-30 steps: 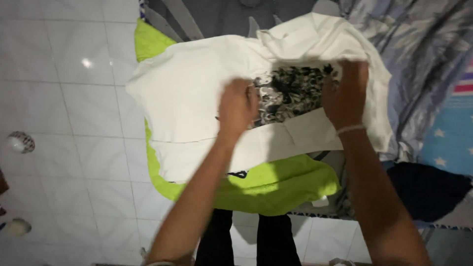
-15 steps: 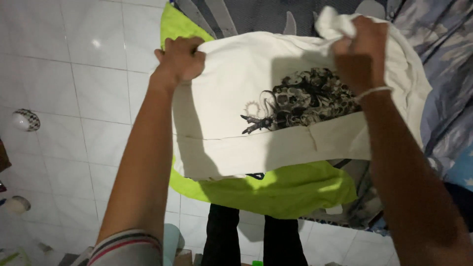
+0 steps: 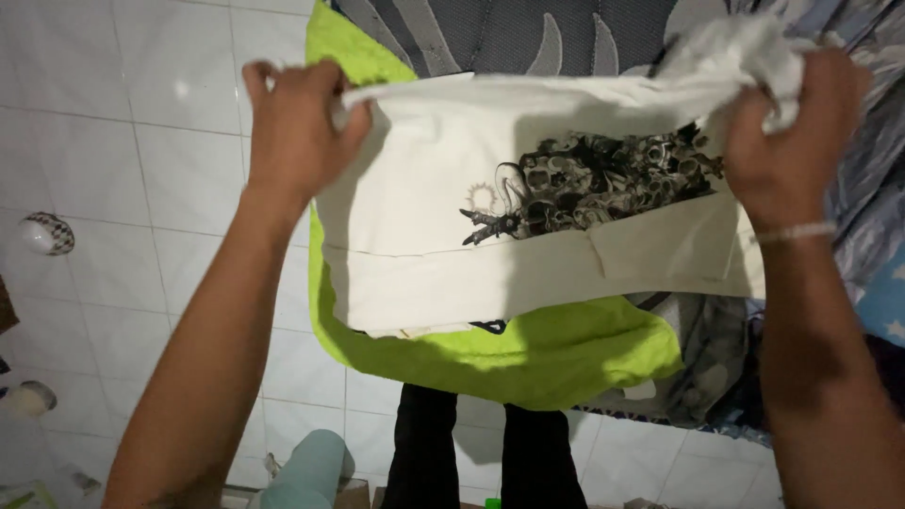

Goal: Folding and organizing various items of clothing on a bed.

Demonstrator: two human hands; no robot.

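Note:
A cream-white shirt (image 3: 443, 170) with a dark printed pattern is stretched out between both hands, its lower part folded up into a band. My left hand (image 3: 297, 127) grips its upper left edge. My right hand (image 3: 787, 137) clutches a bunched upper right corner; a pale band circles that wrist. The shirt hangs over a bright lime-green cloth (image 3: 528, 353) lying beneath it.
White floor tiles (image 3: 141, 188) fill the left side. A dark grey patterned mat (image 3: 490, 38) lies at the top, with grey-blue bedding (image 3: 872, 198) to the right. A small patterned round object (image 3: 45, 233) sits on the tiles at the left. Dark trouser legs (image 3: 471, 452) show below.
Both hands went from the middle of the shirt to its upper corners, then spread wider apart and raised the top edge, pulling the cloth taut.

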